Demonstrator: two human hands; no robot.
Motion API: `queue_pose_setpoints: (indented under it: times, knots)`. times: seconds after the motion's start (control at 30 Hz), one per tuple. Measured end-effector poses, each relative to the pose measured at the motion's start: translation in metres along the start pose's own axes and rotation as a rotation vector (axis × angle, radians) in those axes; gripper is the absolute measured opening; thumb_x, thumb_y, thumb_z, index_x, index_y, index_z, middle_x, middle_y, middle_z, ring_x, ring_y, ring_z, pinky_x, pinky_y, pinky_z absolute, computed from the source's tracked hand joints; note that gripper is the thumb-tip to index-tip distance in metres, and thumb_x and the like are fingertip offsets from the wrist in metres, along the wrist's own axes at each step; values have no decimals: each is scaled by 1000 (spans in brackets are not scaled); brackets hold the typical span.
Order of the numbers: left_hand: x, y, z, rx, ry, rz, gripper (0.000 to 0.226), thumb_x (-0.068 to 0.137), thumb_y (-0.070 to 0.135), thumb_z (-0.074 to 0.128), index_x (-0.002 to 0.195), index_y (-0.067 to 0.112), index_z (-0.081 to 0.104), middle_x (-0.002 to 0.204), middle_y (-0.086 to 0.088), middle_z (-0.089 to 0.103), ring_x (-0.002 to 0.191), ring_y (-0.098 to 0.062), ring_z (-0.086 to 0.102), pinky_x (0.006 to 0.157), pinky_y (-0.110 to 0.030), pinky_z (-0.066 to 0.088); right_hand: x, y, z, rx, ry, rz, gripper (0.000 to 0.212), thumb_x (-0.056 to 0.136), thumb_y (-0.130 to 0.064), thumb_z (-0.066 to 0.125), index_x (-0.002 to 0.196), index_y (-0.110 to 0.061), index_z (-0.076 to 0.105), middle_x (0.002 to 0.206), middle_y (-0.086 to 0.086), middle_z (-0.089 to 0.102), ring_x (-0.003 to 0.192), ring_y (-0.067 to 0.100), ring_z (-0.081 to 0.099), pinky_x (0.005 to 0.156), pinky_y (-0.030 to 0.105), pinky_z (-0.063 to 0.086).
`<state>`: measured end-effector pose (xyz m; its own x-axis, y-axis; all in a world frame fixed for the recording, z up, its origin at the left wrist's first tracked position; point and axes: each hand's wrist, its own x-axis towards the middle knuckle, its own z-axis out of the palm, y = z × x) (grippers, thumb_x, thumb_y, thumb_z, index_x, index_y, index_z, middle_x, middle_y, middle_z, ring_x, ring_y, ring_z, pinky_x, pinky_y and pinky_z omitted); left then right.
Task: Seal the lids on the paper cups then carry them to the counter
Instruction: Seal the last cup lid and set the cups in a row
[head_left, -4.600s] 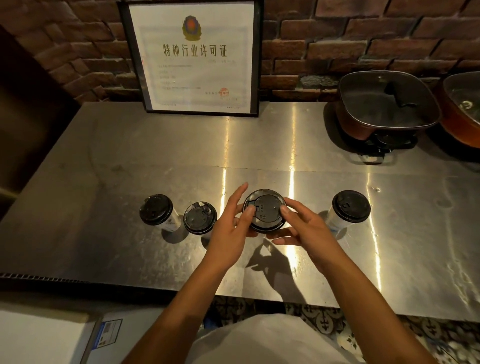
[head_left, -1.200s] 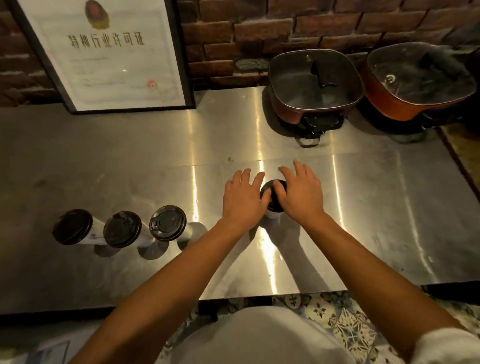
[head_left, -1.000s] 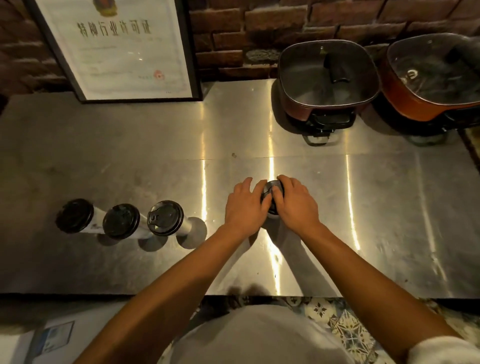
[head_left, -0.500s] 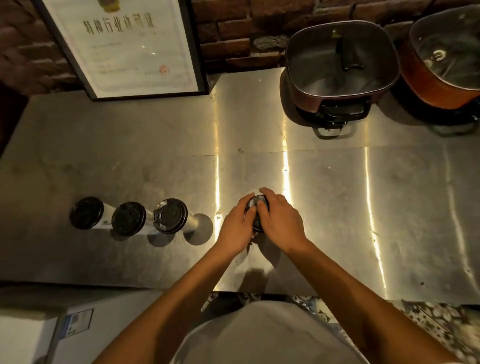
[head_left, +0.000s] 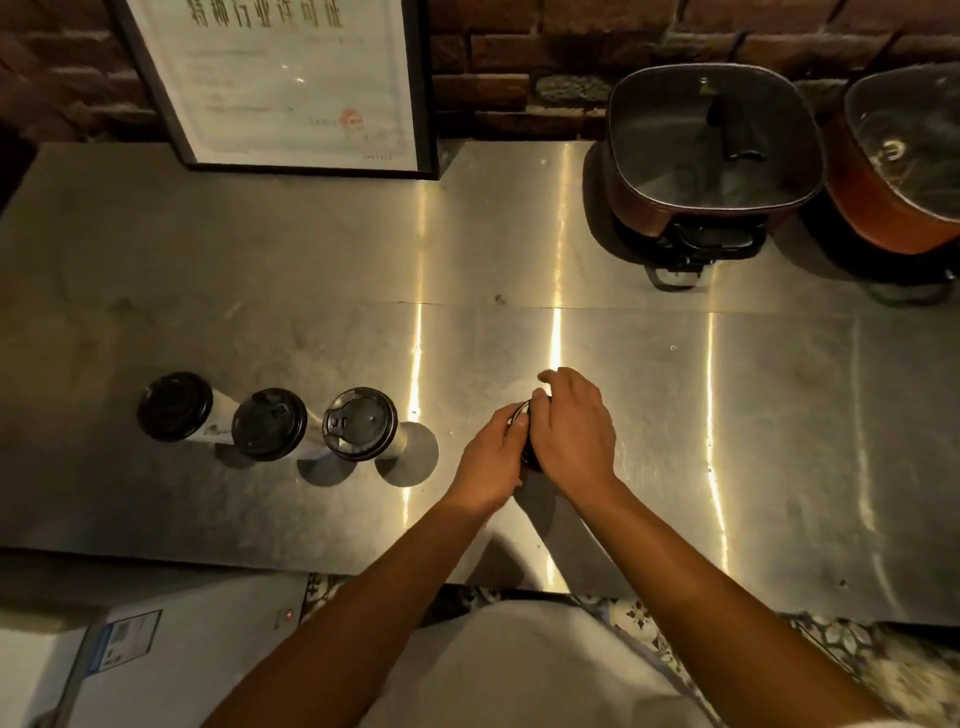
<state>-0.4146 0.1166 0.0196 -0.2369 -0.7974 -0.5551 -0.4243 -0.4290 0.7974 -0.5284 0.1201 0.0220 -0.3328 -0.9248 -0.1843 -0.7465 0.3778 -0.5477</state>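
A head-worn camera looks down on a stainless-steel desk (head_left: 519, 249) set against a brick wall (head_left: 519, 52). Two bare forearms reach in from the bottom of the view and meet near the middle of the desk, a little to the right.

Both hands close around one paper cup, of which only a sliver of the black lid (head_left: 525, 415) shows between them. The left hand (head_left: 493, 457) has its fingers curled round the lid's left edge. The right hand (head_left: 574, 434) lies over the top and right side, fingers bent down round the lid, with the forefinger raised slightly at the far side. The cup body below the lid is hidden by the hands.

To the left, well apart from the hands, three more paper cups stand upright in a close row, each white with a black lid: the left cup (head_left: 175, 414), the middle cup (head_left: 270, 424) just beside it, and the right cup (head_left: 360, 424) just beside that one.

A black-framed certificate (head_left: 291, 78) leans against the wall at the back left. At the back right sit a square electric pot with a glass lid (head_left: 711, 140) and, at the frame's edge, a second orange-red pot (head_left: 904, 156).
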Motion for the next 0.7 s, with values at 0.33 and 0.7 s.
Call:
queue_pose_setpoints:
  times: [0.33,0.7]
  knots:
    - [0,-1,-3,38,-57,7,45,106,53,26,142,35,46,130,-3,65,111,-28,66,100,-51,53,11,-4,4,-205,-37,77,50,93,-36,23,85,-11,66,88,10,68,87,33,61,77,40,42]
    - [5,0,0,-47,-48,-54,42,109,47,28,145,33,45,119,-1,65,100,-26,68,77,-30,57,16,-6,16,-100,116,98,43,85,-37,23,64,-13,51,62,4,50,63,28,53,56,32,30]
